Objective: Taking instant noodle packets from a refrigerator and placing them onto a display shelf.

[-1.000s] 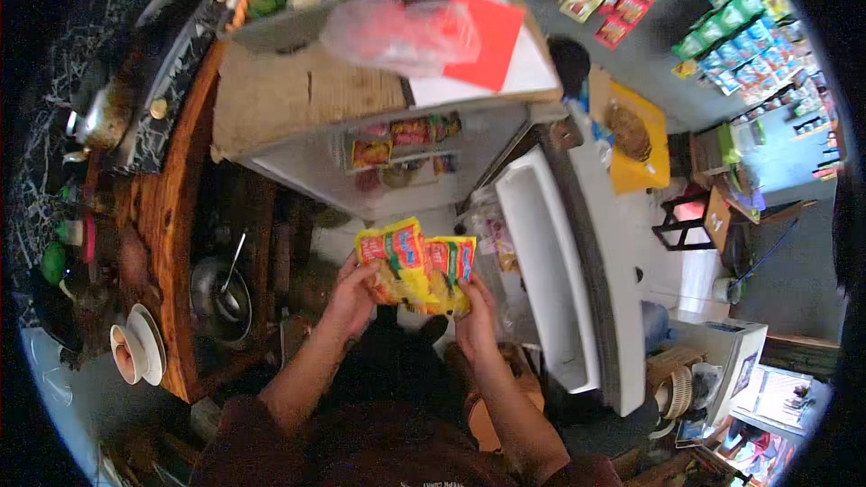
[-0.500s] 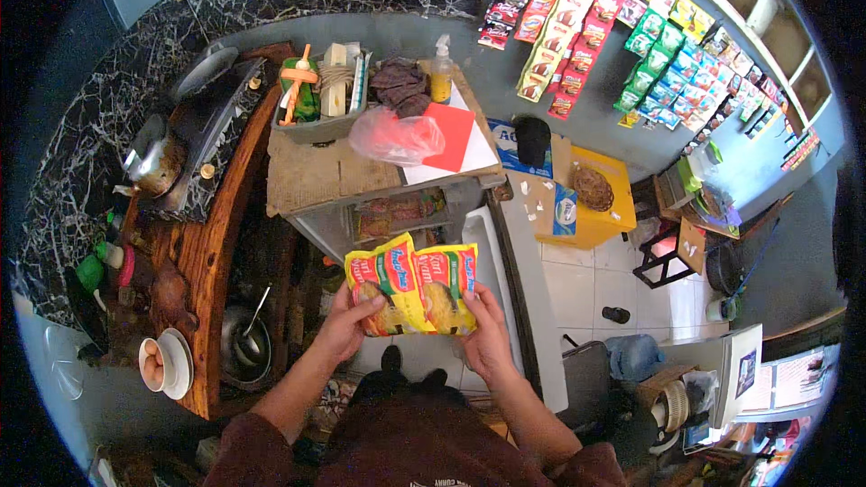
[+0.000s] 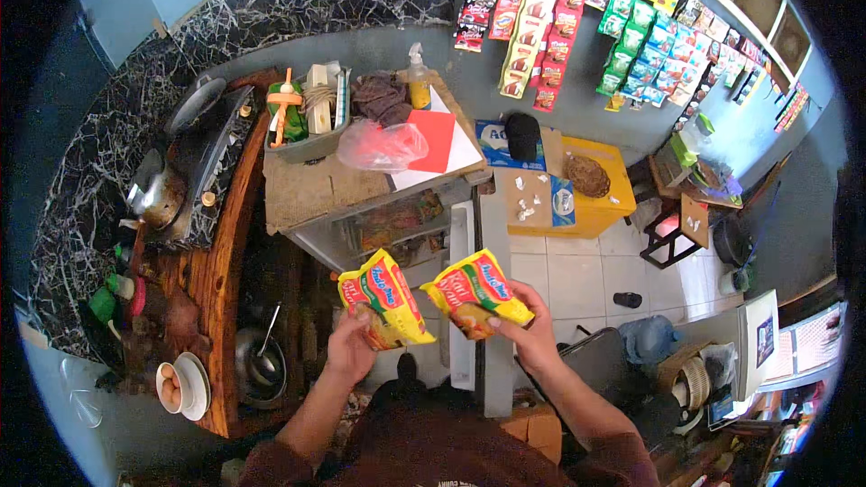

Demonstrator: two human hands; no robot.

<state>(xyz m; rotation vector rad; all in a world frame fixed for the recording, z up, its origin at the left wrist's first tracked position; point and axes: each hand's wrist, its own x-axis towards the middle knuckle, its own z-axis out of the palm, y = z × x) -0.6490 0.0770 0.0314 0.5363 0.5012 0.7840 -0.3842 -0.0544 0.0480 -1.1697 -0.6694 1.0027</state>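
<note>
Partly, yellow packets [image 3: 388, 298] [image 3: 471, 289] hide hands [image 3: 350, 349] [image 3: 536, 337] holding them; fridge contents [image 3: 390, 231] blurred.

Left hand [image 3: 351, 351] partly behind yellow packet [image 3: 386, 296]

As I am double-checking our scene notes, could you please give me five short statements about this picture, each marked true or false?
1. The left hand holds a yellow-and-red plastic packet. True.
2. The right hand is empty. False: the right hand holds a second yellow-and-red plastic packet.
3. A transparent plastic bag lies partly over a flat red sheet. True.
4. The pale grey fridge door is shut. False: it stands open.
5. Strips of multicoloured plastic sachets hang on the blue-grey wall. True.
</note>
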